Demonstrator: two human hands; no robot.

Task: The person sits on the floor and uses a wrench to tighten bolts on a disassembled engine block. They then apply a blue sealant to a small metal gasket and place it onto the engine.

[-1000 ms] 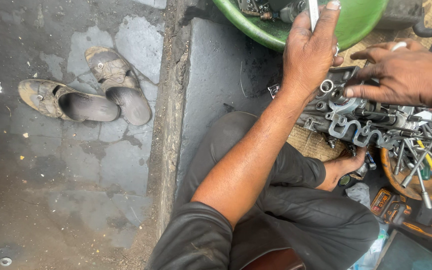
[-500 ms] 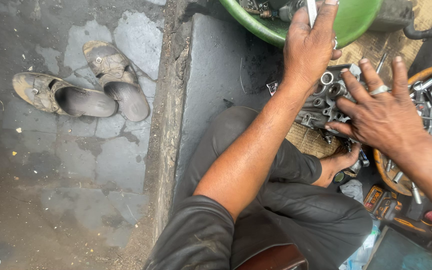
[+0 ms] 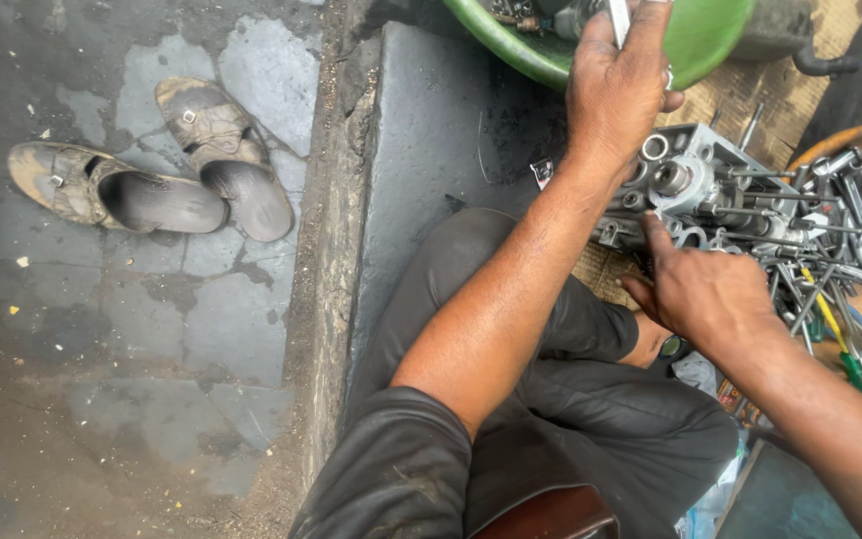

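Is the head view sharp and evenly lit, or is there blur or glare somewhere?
Head view: soft, even daylight with no hard shadows; the sandals and the metal engine part look sharp; the left hand is cut by the top edge; faint shine on the wet pavement, no strong glare.

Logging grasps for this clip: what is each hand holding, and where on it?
Left hand pinches a thin metal tool by its shaft. Right hand grips the near edge of the metal engine part.
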